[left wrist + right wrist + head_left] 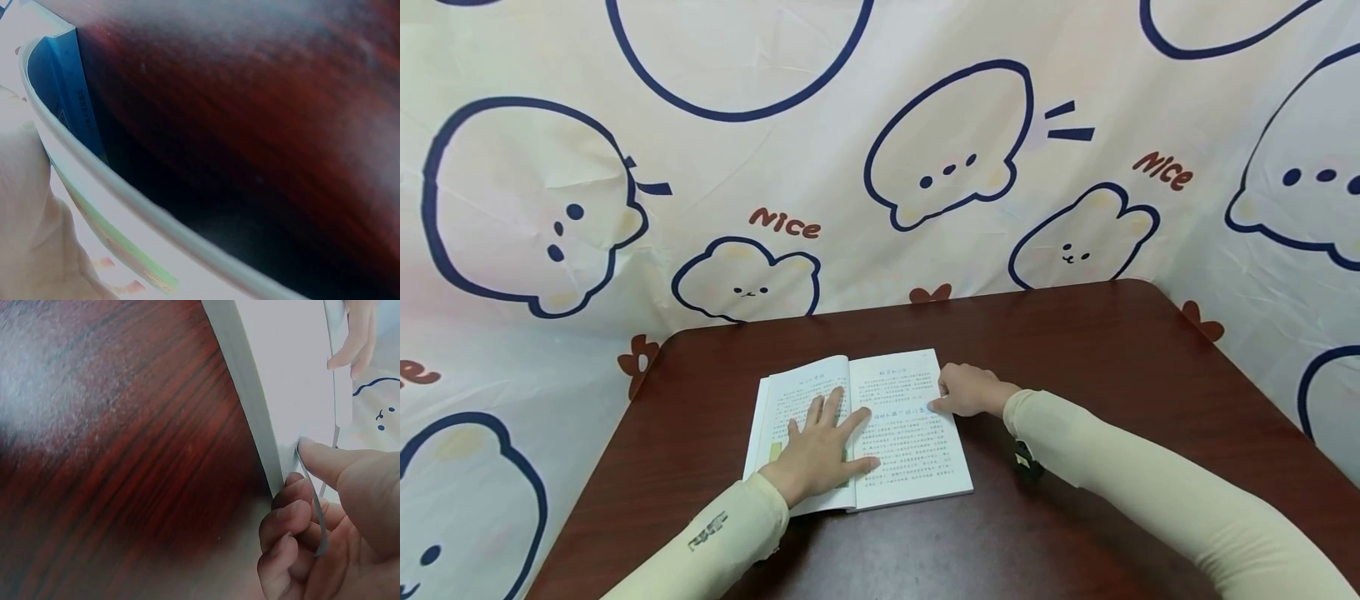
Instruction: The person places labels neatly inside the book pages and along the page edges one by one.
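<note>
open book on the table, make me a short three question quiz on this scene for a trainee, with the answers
1. Multiple choice: how is the person's left hand placed on the open, white-paged printed book?
A) clenched in a fist
B) spread over the pages
C) holding it upright

2. True or false: the person's right hand pinches a thin white paper page between thumb and fingers.

3. Fill in the blank: the reddish-brown word printed on the cream, cartoon-patterned backdrop is "____".

Key: 1. B; 2. True; 3. Nice
</note>
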`<state>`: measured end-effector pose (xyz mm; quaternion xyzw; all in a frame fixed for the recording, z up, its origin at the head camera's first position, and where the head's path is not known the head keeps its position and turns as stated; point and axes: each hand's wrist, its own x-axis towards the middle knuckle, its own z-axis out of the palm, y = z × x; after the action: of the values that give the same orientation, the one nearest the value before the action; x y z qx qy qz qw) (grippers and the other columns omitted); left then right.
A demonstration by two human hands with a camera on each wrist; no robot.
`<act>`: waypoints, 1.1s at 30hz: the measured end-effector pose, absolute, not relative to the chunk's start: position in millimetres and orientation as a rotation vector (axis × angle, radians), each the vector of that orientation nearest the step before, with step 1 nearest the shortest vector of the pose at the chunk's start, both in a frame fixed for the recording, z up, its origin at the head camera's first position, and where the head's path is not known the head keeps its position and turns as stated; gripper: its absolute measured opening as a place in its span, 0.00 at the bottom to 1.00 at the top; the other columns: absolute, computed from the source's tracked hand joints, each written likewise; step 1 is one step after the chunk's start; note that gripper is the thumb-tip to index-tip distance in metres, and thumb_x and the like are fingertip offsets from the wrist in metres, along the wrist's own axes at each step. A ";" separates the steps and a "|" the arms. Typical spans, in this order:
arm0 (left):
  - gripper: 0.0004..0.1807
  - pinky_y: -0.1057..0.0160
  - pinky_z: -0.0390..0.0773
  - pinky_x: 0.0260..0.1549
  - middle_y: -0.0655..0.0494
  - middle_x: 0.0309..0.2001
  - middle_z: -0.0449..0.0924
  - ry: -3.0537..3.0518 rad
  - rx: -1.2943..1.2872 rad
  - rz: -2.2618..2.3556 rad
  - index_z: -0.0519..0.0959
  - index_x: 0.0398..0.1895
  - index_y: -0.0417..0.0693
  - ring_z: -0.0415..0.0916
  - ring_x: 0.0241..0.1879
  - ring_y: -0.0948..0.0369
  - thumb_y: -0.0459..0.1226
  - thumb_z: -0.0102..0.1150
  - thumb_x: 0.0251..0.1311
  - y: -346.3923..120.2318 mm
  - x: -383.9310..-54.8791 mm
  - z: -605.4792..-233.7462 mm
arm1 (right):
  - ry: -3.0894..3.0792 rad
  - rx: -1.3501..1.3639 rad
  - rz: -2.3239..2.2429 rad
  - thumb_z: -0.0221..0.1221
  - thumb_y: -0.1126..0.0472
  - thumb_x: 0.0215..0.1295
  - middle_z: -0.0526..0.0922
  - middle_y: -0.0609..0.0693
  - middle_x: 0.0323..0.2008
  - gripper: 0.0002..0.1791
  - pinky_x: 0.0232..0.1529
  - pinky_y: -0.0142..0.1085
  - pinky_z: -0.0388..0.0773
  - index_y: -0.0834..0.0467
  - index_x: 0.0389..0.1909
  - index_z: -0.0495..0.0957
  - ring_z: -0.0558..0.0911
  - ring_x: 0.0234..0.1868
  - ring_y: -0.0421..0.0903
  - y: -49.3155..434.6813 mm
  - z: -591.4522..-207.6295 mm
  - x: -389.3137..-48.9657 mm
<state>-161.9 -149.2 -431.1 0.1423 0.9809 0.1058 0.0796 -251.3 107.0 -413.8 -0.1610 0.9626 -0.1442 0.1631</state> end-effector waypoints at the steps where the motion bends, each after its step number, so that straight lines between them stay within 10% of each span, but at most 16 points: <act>1: 0.41 0.19 0.54 0.62 0.41 0.82 0.43 2.935 0.426 0.316 0.64 0.76 0.65 0.44 0.79 0.34 0.66 0.58 0.61 -149.3 -161.9 -431.1 | 2.739 -0.460 -0.414 0.64 0.47 0.67 0.70 0.45 0.14 0.24 0.26 0.37 0.63 0.52 0.15 0.69 0.69 0.20 0.42 107.1 -413.9 -251.1; 16: 0.41 0.19 0.54 0.62 0.41 0.82 0.43 2.941 0.427 0.302 0.64 0.76 0.65 0.44 0.79 0.34 0.67 0.57 0.61 -150.0 -162.1 -431.7 | 2.651 -0.409 -0.509 0.64 0.46 0.68 0.74 0.47 0.18 0.18 0.22 0.34 0.67 0.55 0.29 0.74 0.72 0.19 0.42 106.1 -413.1 -247.2; 33: 0.42 0.19 0.54 0.62 0.42 0.82 0.43 2.930 0.424 0.295 0.63 0.76 0.65 0.43 0.79 0.35 0.67 0.56 0.61 -150.3 -163.9 -432.5 | 2.552 -0.456 -0.565 0.61 0.48 0.71 0.68 0.46 0.14 0.24 0.19 0.31 0.75 0.53 0.18 0.65 0.69 0.16 0.41 107.9 -408.4 -251.6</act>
<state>-163.9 -150.3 -432.5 0.1422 0.9814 0.0990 0.0830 -251.6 107.9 -408.4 -0.1668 0.9333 -0.2067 0.2416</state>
